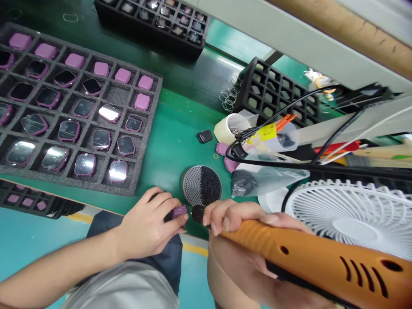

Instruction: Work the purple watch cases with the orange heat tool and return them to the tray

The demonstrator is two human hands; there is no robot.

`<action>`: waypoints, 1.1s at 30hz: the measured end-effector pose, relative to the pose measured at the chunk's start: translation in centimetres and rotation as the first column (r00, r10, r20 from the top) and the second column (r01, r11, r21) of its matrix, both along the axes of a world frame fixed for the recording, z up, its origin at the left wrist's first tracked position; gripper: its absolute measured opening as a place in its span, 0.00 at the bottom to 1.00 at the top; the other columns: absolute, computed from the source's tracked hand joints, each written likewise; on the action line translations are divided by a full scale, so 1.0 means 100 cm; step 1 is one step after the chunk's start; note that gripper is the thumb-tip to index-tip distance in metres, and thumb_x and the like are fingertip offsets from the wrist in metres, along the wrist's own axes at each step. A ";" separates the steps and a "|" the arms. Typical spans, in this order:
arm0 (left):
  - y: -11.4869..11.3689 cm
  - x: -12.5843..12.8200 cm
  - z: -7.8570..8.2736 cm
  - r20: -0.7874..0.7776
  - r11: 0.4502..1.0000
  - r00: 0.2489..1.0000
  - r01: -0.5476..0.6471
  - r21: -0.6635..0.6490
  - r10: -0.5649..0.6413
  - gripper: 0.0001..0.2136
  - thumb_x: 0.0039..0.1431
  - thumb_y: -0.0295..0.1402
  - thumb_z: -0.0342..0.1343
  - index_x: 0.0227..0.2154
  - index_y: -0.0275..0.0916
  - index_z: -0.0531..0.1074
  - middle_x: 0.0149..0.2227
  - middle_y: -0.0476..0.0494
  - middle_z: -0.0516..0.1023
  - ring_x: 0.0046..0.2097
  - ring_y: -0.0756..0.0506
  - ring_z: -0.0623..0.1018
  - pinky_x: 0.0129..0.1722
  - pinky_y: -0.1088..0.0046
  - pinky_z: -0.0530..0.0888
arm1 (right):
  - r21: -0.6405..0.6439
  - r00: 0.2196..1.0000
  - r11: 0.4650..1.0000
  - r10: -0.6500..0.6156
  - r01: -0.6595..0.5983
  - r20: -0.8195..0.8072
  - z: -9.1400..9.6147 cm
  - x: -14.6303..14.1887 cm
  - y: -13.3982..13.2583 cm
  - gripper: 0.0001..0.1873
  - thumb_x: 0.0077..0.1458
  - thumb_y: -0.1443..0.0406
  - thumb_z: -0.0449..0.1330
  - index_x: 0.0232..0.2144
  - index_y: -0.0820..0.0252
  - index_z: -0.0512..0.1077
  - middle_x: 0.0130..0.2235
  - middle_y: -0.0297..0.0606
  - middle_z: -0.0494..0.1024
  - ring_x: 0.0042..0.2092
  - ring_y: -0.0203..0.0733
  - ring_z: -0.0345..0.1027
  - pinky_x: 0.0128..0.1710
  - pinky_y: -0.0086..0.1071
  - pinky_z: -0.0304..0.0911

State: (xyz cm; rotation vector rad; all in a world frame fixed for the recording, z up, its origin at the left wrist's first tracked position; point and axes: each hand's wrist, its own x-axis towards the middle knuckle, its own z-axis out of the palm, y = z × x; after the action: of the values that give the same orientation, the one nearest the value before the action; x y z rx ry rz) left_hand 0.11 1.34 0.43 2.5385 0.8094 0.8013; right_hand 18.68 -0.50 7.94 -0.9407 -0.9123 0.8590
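Note:
My left hand [154, 221] is closed around a small purple smartwatch case [179, 211] at the table's front edge; the fingers hide most of it. In my right hand [240, 219] is an orange electric screwdriver [309, 253], lying across the palm with its dark round nose [197, 213] pointed left at the case. A small gap shows between nose and case. Just beyond both hands sits a round dish [201, 186], half perforated plate and half covered with tiny black pieces, probably screws.
A grey foam tray [128, 184] of purple watches fills the left. At right are a white fan [350, 223], a clear bag [267, 176], cables and a cup [233, 127]. A black watch part [205, 136] lies behind the dish. Dark compartment trays [189, 45] stand farther back.

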 end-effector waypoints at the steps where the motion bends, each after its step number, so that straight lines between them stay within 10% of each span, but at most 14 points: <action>1: 0.000 0.000 0.000 0.001 1.000 1.000 -0.002 0.000 0.002 0.11 0.74 0.37 0.64 0.54 0.43 0.80 0.53 0.40 0.82 0.55 0.37 0.77 0.60 0.49 0.71 | -0.006 1.000 1.000 0.003 -0.003 -0.003 0.000 0.000 0.000 0.37 0.65 0.29 0.45 0.51 0.45 0.75 0.33 0.32 0.76 0.30 0.42 0.68 0.30 0.43 0.69; 33: 0.007 0.001 0.007 0.127 0.988 0.990 -0.043 -0.147 0.062 0.06 0.76 0.31 0.61 0.51 0.41 0.80 0.50 0.44 0.85 0.53 0.42 0.80 0.59 0.57 0.73 | 0.047 0.997 0.996 0.072 -0.073 0.025 0.011 -0.002 -0.015 0.23 0.71 0.42 0.54 0.53 0.48 0.73 0.34 0.29 0.74 0.29 0.39 0.68 0.27 0.40 0.69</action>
State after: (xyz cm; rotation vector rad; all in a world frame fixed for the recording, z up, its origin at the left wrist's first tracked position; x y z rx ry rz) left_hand 0.24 2.00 1.12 2.3211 0.8618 0.8832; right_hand 18.48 -1.98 9.05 -0.8825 -0.9877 0.8857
